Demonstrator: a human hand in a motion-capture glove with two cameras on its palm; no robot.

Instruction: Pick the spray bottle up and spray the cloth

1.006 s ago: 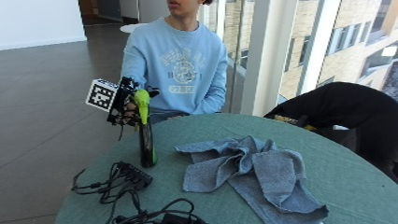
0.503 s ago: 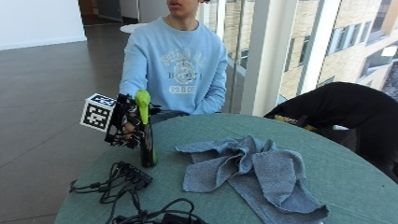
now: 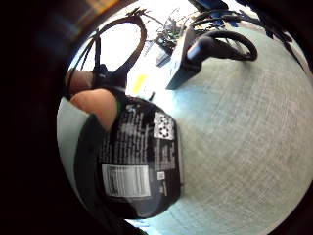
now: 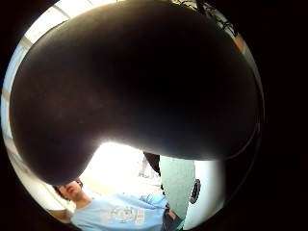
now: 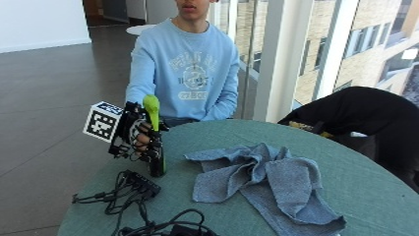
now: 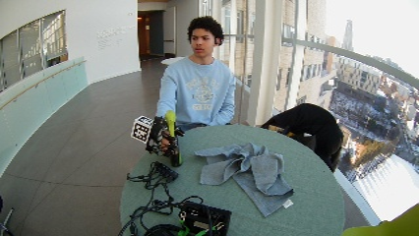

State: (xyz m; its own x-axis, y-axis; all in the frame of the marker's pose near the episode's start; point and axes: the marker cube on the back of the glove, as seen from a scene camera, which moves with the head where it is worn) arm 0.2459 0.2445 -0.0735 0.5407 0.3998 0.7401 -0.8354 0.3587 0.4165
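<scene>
I have my hand (image 5: pixel 138 135) wrapped around the spray bottle (image 5: pixel 154 137), which stands upright on the bench (image 5: pixel 367 182); I judge this the pick-up step, grasp made, lift not yet done. Next I must raise it and turn the green nozzle toward the cloth (image 5: pixel 262 179), just beside the hand. A cable bundle (image 5: pixel 128 189) lies near, below the hand, outside the path.
</scene>
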